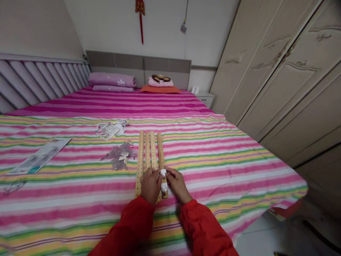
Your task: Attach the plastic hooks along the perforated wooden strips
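Four wooden strips (153,151); two white pieces (164,187); two hands (151,183); two plastic heaps (118,153); one long packet (41,156)

Head view, facing forward, down (hands (151,185) near).

Dim, soft light; stretched, blurry edges

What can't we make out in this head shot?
- Head view: parts of the two middle wooden strips, hidden by the left hand.
- Head view: exact fingertip contact of the left and right hand on the upper white piece; too small, blurred.
- Head view: print on the flat package; too small, blurred.
- Head view: the wardrobe's full extent, cut off by the top and right edges.
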The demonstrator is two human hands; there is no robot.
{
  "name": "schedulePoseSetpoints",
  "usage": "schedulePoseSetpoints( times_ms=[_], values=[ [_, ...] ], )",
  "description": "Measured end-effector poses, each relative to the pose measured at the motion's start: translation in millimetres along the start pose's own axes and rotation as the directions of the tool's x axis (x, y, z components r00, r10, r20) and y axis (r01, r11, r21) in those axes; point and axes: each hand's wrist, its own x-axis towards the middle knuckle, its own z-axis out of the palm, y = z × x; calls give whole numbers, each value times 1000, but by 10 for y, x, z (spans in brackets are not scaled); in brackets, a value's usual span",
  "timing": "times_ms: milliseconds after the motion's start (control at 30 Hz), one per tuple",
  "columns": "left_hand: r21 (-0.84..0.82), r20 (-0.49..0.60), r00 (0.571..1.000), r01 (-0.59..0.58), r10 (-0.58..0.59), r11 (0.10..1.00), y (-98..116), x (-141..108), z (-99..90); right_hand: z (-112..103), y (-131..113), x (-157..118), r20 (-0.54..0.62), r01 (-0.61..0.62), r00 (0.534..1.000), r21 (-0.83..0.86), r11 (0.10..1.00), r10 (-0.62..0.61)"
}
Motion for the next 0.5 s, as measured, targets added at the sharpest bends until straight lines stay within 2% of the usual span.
schedulePoseSetpoints(
  times_ms=[500],
  values=[
    [-17,8,1000,-7,7,1000,-18,9,1,-12,60,19,38,13,999,-16,1000,-13]
  ],
)
